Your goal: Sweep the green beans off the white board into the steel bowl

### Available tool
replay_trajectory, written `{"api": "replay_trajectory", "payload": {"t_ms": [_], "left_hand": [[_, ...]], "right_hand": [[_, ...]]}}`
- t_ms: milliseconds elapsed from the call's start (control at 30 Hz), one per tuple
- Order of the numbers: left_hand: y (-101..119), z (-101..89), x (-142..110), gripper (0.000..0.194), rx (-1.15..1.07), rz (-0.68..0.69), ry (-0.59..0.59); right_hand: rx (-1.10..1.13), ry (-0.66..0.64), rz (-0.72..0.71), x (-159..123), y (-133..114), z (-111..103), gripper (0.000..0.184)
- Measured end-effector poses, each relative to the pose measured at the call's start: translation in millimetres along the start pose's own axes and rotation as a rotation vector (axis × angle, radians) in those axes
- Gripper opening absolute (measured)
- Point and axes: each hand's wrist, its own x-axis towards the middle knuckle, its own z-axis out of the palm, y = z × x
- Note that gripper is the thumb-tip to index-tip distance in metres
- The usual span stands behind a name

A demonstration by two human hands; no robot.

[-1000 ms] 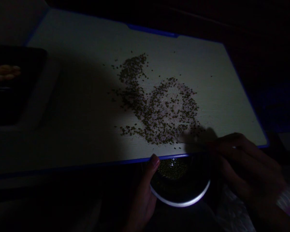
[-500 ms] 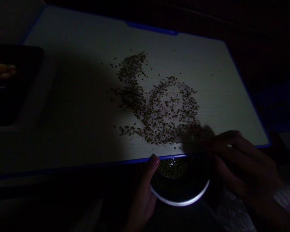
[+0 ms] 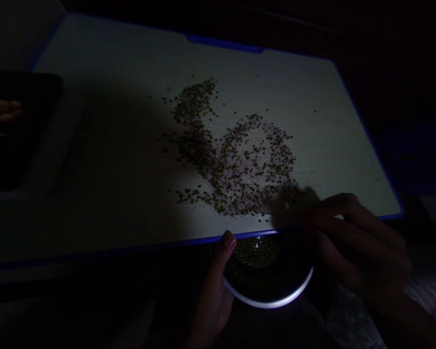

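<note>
Green mung beans (image 3: 194,102) and pale rice-like grains (image 3: 256,145) lie mixed in a loose heap on the pale board (image 3: 334,150) with a blue rim. My left hand (image 3: 216,281) grips a round bowl (image 3: 272,304) just below the board's near edge, thumb up against that edge. More mung beans (image 3: 257,253) lie inside the bowl, whose far side is hidden under the board. My right hand (image 3: 359,242) is over the near edge, right of the heap, fingertips pinched together. A thin dark line runs from them towards the grains; what it is stays unclear in the dim light.
A dark box (image 3: 18,131) with a food picture stands on the board's left side. Crumpled clear plastic (image 3: 352,315) and striped cloth (image 3: 430,291) are at the lower right. Shadow covers the board's left half. A few stray beans lie around the heap.
The whole view has shifted slightly, so the board and heap appear a little further left. Both hands and the bowl keep nearly the same places relative to the board.
</note>
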Motion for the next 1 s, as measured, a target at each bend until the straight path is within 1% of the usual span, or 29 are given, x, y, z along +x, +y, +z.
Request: {"api": "replay_trajectory", "payload": {"t_ms": [100,167,267,333,400,533,633,700,767,900,967,1000], "left_hand": [[-1,-1.5,1,0.088,-0.004,-0.027,0.016],[-1,-1.1,1,0.083,-0.002,-0.043,0.016],[-1,0.7,1,0.078,0.018,-0.027,-0.003],[0,1.0,1,0.079,0.021,-0.018,-0.007],[-1,-0.2,1,0.079,0.023,-0.039,0.007],[-2,-2.2,0,0.074,0.011,-0.051,0.004],[-3,0.0,-1,0.074,-0.023,-0.045,0.02],[-3,2.0,-1,0.075,-0.039,-0.049,0.05],[-4,3.6,0,0.079,-0.047,-0.048,0.071],[-9,7.2,1,0.087,-0.018,-0.052,0.071],[-12,11.3,2,0.089,0.01,-0.054,0.051],[-13,14.0,1,0.091,0.018,-0.055,0.043]], "right_hand": [[0.022,0.002,-0.014,-3,0,0,0.032],[0.05,0.007,-0.012,-5,0,0,0.038],[0.081,-0.002,0.0,-6,0,0,0.044],[0.087,-0.013,-0.009,-6,0,1,0.043],[0.097,-0.024,-0.02,-6,1,3,0.04],[0.122,-0.015,-0.103,-8,3,4,0.034],[0.138,-0.004,-0.133,-12,4,1,0.038],[0.132,0.023,-0.103,-15,6,-4,0.044],[0.106,0.049,-0.038,-19,8,-11,0.045],[-0.01,0.122,0.131,-27,15,-25,0.032],[-0.042,0.137,0.177,-30,18,-28,0.031],[-0.039,0.134,0.178,-30,18,-28,0.031]]}}
